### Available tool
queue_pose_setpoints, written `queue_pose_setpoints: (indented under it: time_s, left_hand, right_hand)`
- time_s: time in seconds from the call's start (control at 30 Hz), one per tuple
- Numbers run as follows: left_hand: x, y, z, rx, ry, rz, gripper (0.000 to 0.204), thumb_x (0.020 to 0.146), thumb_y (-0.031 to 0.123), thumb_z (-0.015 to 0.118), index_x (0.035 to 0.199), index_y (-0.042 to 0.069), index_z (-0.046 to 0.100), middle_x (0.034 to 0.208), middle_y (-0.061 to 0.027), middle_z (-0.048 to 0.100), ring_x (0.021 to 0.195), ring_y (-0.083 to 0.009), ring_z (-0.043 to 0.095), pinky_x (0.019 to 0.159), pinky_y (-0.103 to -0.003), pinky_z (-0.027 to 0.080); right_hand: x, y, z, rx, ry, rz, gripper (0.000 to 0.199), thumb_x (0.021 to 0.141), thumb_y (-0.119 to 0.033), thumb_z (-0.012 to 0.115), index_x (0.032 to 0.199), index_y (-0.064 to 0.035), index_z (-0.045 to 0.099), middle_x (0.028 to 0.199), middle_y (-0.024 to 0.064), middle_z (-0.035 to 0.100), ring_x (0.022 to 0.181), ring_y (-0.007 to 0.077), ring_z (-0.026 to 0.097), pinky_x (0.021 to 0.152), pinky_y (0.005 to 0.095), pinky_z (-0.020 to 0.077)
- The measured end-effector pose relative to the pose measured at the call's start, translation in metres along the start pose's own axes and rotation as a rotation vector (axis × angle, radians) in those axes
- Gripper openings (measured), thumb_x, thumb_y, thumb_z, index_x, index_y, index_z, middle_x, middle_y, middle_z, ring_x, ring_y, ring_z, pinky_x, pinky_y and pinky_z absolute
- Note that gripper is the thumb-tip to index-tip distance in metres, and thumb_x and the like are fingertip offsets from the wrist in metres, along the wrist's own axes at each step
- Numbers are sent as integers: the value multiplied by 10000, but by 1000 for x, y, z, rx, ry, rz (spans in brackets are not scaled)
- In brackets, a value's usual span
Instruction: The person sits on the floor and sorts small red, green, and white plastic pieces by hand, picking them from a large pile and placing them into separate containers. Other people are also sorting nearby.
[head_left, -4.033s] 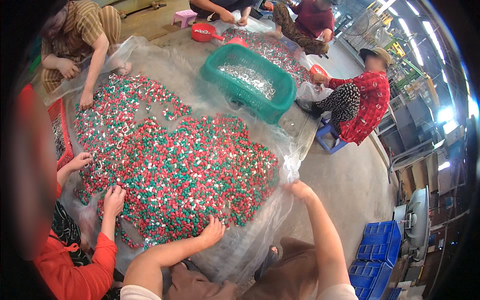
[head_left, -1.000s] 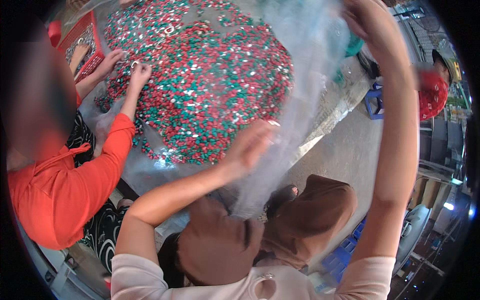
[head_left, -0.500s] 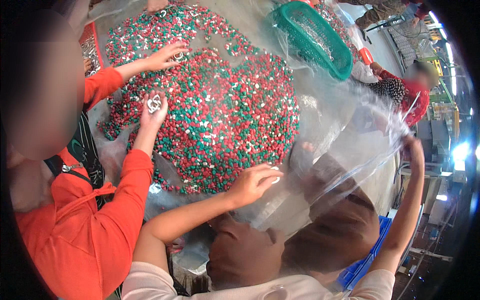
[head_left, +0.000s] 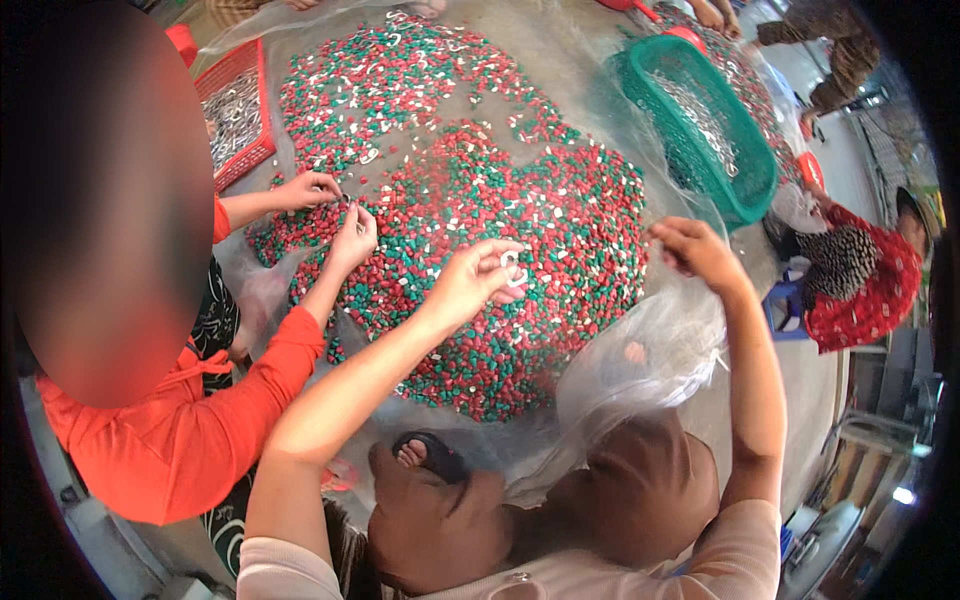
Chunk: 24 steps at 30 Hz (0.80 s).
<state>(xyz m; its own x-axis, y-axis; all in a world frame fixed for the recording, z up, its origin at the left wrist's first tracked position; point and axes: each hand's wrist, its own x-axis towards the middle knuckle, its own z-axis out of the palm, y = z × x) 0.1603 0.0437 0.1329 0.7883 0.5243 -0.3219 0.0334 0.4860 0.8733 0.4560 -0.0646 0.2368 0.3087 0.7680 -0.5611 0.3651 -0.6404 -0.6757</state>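
A broad heap of small red, green and white pebble-like pieces (head_left: 520, 330) lies spread on a clear plastic sheet (head_left: 640, 350). Over its middle, my left hand (head_left: 472, 285) pinches a white curved hook-like piece (head_left: 513, 268) between thumb and fingers. My right hand (head_left: 697, 252) hovers by the heap's right edge, fingers curled together. Whether something small is in that grip cannot be made out. The sheet's bunched edge hangs below this hand, near my knees.
A co-worker in orange sleeves works at left, both hands (head_left: 350, 235) close together over the heap. A red basket (head_left: 262, 110) and a green basket (head_left: 750, 190) hold metallic-looking or whitish pieces. Another person in red (head_left: 870, 280) sits at right.
My right hand has let go of the raised plastic sheet and come down to the heap's right edge. My left hand has moved farther over the heap. The co-worker's hands have drawn together.
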Motion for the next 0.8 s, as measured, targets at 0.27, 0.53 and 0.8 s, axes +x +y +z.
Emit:
queue_pose_setpoints:
  time_s: [0.27,0.53,0.8]
  left_hand:
    - [32,23,59,636,92,192,588,780,70,639,1286,51,342,782,-117,648,708,-224,646,643,-342,493]
    - [73,54,120,549,131,145,628,832,93,631,1352,96,279,951,-105,636,842,-156,610,758,-311,510]
    - [56,-15,89,567,209,-183,440,909,121,521,1310,50,355,1132,-139,568,1034,-221,578,848,-345,487]
  right_hand:
    - [30,-14,72,-205,-71,-532,210,814,-220,668,915,-46,610,714,60,638,638,136,601,591,290,471]
    - [45,12,-5,-142,147,-733,159,789,-139,684,855,-36,583,723,100,636,614,224,615,546,317,468]
    - [153,68,-243,-464,1094,-453,270,856,-303,627,933,-45,597,668,87,558,610,179,530,590,307,432]
